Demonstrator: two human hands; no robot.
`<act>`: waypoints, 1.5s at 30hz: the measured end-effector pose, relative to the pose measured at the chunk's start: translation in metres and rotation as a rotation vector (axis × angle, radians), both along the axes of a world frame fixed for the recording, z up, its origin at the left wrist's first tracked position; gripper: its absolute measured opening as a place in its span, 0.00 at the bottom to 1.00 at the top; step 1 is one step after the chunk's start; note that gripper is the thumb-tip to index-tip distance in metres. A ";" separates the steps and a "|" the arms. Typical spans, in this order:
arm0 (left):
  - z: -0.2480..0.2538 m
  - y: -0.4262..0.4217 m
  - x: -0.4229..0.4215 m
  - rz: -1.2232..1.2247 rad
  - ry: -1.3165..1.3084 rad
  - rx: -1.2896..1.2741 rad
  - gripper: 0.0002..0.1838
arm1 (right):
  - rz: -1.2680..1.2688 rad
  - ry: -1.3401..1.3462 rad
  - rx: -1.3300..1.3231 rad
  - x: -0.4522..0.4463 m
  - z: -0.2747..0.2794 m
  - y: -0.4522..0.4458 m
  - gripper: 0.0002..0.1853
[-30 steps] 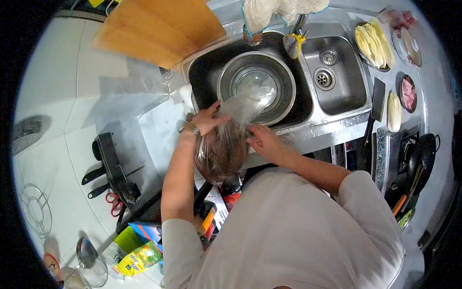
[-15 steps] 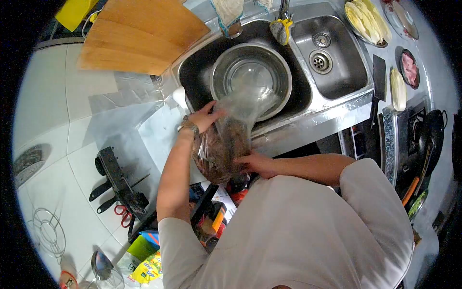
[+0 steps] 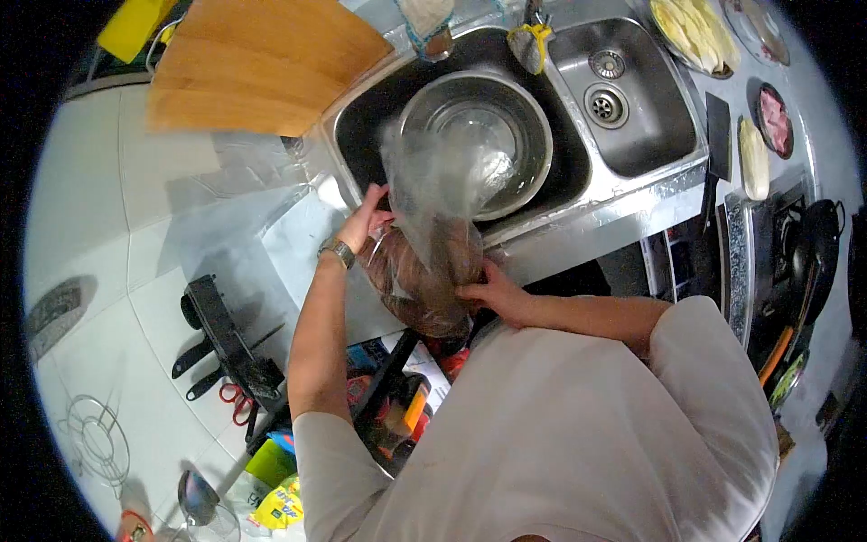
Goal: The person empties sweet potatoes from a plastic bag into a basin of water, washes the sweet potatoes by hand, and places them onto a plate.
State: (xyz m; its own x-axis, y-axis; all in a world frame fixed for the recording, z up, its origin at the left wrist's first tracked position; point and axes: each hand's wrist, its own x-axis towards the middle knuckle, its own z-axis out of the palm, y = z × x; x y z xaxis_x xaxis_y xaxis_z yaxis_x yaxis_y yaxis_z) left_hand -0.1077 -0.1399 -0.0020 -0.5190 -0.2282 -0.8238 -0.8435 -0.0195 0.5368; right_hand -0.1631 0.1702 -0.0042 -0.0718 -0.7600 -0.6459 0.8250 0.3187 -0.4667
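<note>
A clear plastic bag (image 3: pixel 424 271) with a dark brown mass inside is held between my hands at the front edge of the sink. The kind of food in it I cannot make out. My left hand (image 3: pixel 366 221) grips the bag's upper left side, fingers partly hidden by the film. On the lower right side, my right hand (image 3: pixel 498 294) holds the bag with the thumb showing. The loose, open-looking top of the bag rises over the rim of a steel basin (image 3: pixel 540 135), which stands in the larger sink bowl with water in it.
A wooden board (image 3: pixel 262 68) lies left of the sink. A cleaver (image 3: pixel 718 135), a cabbage piece (image 3: pixel 753 161), a plate of leaves (image 3: pixel 691 36) and a dish of pink meat (image 3: pixel 774 120) are at the right. A knife rack (image 3: pixel 230 339) and red scissors (image 3: pixel 237 403) sit lower left.
The bag's loose top has swung left and spread upward. My left hand has moved slightly left, and my right hand slightly right along the bag.
</note>
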 end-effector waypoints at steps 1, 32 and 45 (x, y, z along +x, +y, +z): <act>-0.001 0.000 -0.004 0.011 -0.090 -0.055 0.46 | -0.009 -0.009 0.001 -0.001 -0.004 -0.001 0.36; 0.005 0.005 -0.025 0.298 -0.124 0.400 0.55 | -0.280 -0.342 0.032 -0.017 -0.024 0.006 0.33; -0.043 0.015 -0.012 0.660 0.073 0.149 0.50 | -0.140 0.199 -0.076 -0.012 -0.037 -0.005 0.32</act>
